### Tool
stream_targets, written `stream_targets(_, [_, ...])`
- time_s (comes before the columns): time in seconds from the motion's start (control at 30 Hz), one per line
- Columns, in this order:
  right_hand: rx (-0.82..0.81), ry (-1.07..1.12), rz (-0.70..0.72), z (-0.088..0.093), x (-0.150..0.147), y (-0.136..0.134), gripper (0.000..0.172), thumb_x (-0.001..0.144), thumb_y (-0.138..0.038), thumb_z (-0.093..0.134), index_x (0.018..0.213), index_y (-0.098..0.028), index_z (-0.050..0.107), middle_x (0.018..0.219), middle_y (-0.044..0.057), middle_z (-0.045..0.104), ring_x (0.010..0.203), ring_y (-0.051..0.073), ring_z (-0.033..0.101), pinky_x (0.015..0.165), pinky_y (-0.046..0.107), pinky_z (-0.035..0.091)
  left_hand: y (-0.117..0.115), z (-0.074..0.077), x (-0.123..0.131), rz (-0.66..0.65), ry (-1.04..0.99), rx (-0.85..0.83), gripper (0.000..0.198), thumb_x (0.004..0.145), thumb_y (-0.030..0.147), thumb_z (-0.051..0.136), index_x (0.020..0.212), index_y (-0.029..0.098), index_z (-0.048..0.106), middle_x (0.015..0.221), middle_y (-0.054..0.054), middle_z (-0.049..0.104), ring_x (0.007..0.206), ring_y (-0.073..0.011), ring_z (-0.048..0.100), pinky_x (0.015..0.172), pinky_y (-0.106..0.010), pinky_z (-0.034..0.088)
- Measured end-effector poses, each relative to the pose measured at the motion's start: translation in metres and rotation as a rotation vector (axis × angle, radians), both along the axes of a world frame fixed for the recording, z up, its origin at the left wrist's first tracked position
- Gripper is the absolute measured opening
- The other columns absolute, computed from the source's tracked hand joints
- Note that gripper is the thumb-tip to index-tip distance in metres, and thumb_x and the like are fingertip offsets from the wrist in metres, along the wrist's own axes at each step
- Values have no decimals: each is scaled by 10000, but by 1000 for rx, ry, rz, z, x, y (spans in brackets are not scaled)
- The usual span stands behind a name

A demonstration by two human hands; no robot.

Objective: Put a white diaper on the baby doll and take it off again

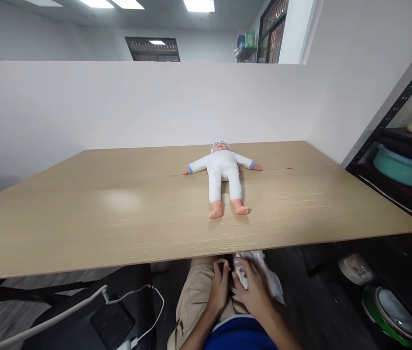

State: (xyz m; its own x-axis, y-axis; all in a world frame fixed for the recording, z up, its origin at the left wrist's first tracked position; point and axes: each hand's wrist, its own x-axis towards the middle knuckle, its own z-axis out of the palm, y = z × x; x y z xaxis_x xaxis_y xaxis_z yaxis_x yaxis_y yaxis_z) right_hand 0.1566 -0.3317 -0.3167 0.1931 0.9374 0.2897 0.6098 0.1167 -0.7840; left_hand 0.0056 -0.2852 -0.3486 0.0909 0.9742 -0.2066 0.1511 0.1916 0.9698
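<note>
A baby doll (pixel 223 163) lies on its back on the wooden table (pixel 136 204), arms spread, feet pointing toward me. It wears a white outfit with blue cuffs and a patterned cap. Below the table's front edge, my left hand (pixel 221 284) is over my lap with its fingers curled together; whatever may be in them is hidden. Beside it, my right hand (pixel 252 289) bends its fingers around part of a crumpled white plastic bag (pixel 272 277) at my right thigh. Both hands are close together, and neither touches the doll.
On a black chair (pixel 136 277) at left lie a dark phone-like device (pixel 113 323) and a white cable (pixel 158 294). At right, a black metal shelf holds a teal basin (pixel 406 167); a lidded bowl (pixel 399 311) sits lower. A white partition (pixel 154 104) stands behind the table.
</note>
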Motion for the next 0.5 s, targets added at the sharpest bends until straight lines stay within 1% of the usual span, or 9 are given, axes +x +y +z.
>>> stream_targets(0.07, [25, -68, -125, 0, 24, -4, 346, 1051, -435, 604, 1313, -275, 764, 1217, 147, 786, 1151, 345, 734, 1013, 505, 613, 4, -1, 6, -17, 40, -44, 853, 789, 955, 652, 1202, 210, 597, 1062, -112, 739, 1069, -343, 740, 1057, -503, 569])
stream_targets(0.13, [-15, -105, -227, -2, 45, -3, 375, 1023, -484, 617, 1276, -246, 759, 1197, 162, 791, 1144, 364, 732, 1025, 530, 592, 9, 0, 13, -45, 62, -86, 880, 698, 986, 695, 1098, 205, 634, 963, -100, 742, 971, -341, 741, 982, -492, 576])
stream_targets(0.17, [-68, -98, -256, -3, 53, -2, 396, 999, -508, 627, 1256, -235, 752, 1174, 165, 797, 1115, 366, 741, 996, 521, 594, 12, 1, 17, -59, 67, -99, 872, 671, 1003, 693, 1024, 208, 642, 925, -95, 736, 939, -334, 736, 957, -480, 575])
stream_targets(0.23, [-222, -38, -269, -6, 63, 1, 425, 940, -556, 645, 1196, -229, 735, 1112, 157, 811, 1022, 358, 767, 896, 474, 598, 16, 7, 23, -82, 66, -104, 838, 646, 1021, 682, 883, 219, 632, 873, -86, 719, 923, -321, 723, 940, -452, 573])
stream_targets(0.3, [-352, 76, -231, -7, 65, 1, 415, 898, -602, 649, 1092, -240, 708, 1051, 134, 818, 957, 340, 784, 828, 422, 584, 16, 15, 26, -98, 59, -89, 795, 657, 1003, 696, 793, 222, 625, 867, -87, 712, 965, -324, 712, 961, -438, 571])
stream_targets(0.33, [-382, 145, -196, -7, 65, 0, 411, 893, -631, 645, 1027, -244, 687, 1019, 122, 815, 947, 331, 787, 824, 405, 580, 14, 21, 26, -102, 56, -79, 772, 669, 979, 716, 772, 218, 635, 887, -93, 719, 1002, -332, 708, 982, -437, 570])
stream_targets(0.4, [-382, 291, -104, -1, 63, -7, 444, 907, -690, 636, 934, -246, 644, 983, 104, 803, 966, 314, 785, 855, 383, 582, 6, 33, 22, -107, 46, -64, 719, 700, 916, 762, 787, 207, 680, 954, -106, 741, 1077, -345, 700, 1020, -438, 566])
stream_targets(0.43, [-374, 365, -54, 5, 62, -12, 469, 923, -711, 635, 932, -242, 643, 1002, 101, 803, 995, 307, 782, 882, 376, 586, 0, 41, 20, -110, 42, -60, 697, 717, 891, 776, 807, 204, 700, 976, -107, 749, 1093, -344, 698, 1023, -434, 570])
stream_targets(0.5, [-382, 478, 39, 21, 63, -25, 510, 947, -732, 654, 1009, -227, 682, 1092, 107, 814, 1070, 302, 775, 935, 373, 593, -15, 57, 12, -125, 2, -55, 667, 753, 859, 788, 845, 201, 725, 971, -97, 756, 1077, -329, 703, 1003, -416, 583])
